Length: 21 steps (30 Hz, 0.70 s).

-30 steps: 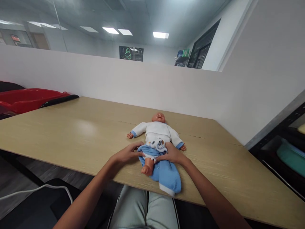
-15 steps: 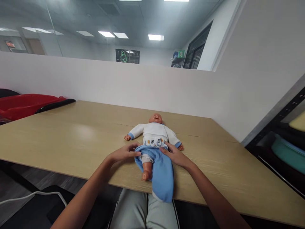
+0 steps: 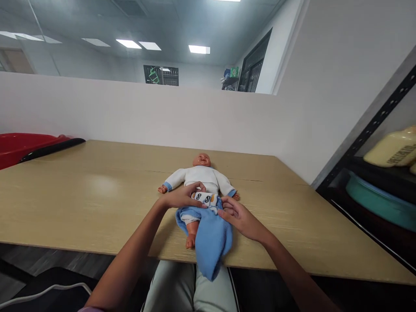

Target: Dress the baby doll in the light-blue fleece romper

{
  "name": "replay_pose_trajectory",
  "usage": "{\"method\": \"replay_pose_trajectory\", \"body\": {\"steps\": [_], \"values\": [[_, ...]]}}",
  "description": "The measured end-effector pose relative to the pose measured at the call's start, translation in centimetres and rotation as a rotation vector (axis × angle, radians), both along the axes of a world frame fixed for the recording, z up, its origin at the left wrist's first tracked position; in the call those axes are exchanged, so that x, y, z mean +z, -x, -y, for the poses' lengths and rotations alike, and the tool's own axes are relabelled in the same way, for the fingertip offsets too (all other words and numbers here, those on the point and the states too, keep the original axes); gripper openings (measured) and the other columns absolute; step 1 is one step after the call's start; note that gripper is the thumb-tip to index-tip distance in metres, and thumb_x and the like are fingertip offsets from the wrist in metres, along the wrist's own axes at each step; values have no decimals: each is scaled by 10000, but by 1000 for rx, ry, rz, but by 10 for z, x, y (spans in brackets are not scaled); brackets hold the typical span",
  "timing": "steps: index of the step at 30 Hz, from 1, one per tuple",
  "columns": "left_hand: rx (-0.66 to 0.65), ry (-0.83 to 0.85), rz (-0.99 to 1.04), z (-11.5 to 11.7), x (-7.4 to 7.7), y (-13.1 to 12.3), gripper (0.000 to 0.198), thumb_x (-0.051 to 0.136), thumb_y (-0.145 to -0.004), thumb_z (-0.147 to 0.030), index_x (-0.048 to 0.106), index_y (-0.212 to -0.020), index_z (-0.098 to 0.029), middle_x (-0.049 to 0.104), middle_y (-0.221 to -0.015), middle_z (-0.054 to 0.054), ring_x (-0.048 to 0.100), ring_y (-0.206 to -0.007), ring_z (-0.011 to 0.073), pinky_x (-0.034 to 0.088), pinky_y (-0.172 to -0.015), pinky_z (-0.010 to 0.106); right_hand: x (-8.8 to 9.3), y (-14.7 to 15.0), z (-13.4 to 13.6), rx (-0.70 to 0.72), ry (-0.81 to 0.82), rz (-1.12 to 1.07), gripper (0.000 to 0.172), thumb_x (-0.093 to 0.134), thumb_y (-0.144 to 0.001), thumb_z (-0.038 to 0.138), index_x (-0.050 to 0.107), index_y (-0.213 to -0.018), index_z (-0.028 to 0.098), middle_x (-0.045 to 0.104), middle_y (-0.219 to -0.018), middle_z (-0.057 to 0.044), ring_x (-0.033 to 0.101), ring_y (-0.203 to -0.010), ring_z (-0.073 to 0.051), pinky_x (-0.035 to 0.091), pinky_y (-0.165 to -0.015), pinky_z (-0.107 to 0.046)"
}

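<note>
A baby doll (image 3: pixel 202 160) lies on its back on the table, head away from me, arms spread. It wears a white top (image 3: pixel 199 175) with blue cuffs. Blue pants (image 3: pixel 211 240) lie over its hips; one bare leg (image 3: pixel 191 234) shows and the other side hangs past the table edge. My left hand (image 3: pixel 183 197) has thumb and fingers around the white, eye-printed band (image 3: pixel 205 198) at the waist. On the other side, my right hand (image 3: pixel 238 216) pinches the pants near the waist, fingers curled. Cloth hides the doll's other leg.
The wooden table (image 3: pixel 107 208) meets a white wall (image 3: pixel 136 108) with a window above. A red tub (image 3: pixel 29 145) stands at far left. Right of the table, a shelf (image 3: pixel 386 173) bears a cream bottle (image 3: pixel 394 147) and a teal basin (image 3: pixel 380 201).
My left hand has moved from the side of the pants up onto the waist. The printed band has lifted and tilted, and the hanging pants leg has bunched. The view has turned right.
</note>
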State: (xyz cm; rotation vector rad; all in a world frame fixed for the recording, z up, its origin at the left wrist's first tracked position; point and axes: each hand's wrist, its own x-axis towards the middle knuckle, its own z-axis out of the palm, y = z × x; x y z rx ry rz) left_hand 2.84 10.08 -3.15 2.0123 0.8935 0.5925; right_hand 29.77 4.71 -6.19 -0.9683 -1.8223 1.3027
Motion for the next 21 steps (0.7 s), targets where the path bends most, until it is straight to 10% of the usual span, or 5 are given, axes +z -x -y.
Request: {"method": "replay_pose_trajectory", "body": {"steps": [3, 7, 15, 21], "values": [[-61, -23, -22, 5, 2, 2, 536, 814, -798, -530, 705, -1242, -250, 731, -1178, 44, 650, -1122, 268, 498, -950, 324, 1, -19, 11, 25, -19, 119, 497, 720, -928, 581, 665, -1251, 208, 718, -1260, -109, 687, -1191, -279, 538, -1082, -462], [-165, 11, -155, 18, 10, -7, 420, 872, -720, -530, 784, -1024, -253, 738, -935, -5, 691, -944, 272, 513, -829, 300, 4, -27, 24, 180, -85, 265, 399, 731, -929, 547, 722, -1142, 209, 733, -1159, -64, 662, -1138, -278, 512, -1077, -466], [-238, 108, -53, 38, 19, -34, 354, 765, -850, -492, 746, -1117, -262, 764, -1042, 1, 705, -1001, 275, 535, -895, 331, -14, -14, 29, 24, 69, -104, 461, 689, -955, 593, 595, -1244, 247, 679, -1188, -40, 640, -1153, -215, 526, -1028, -364], [-72, 12, -133, 31, 6, -32, 477, 788, -836, -560, 733, -1190, -246, 763, -1174, 40, 692, -1150, 320, 514, -990, 355, -14, -25, 32, 212, 188, 157, 636, 798, -836, 638, 689, -1301, 219, 745, -1209, -77, 700, -1111, -302, 575, -968, -435]]}}
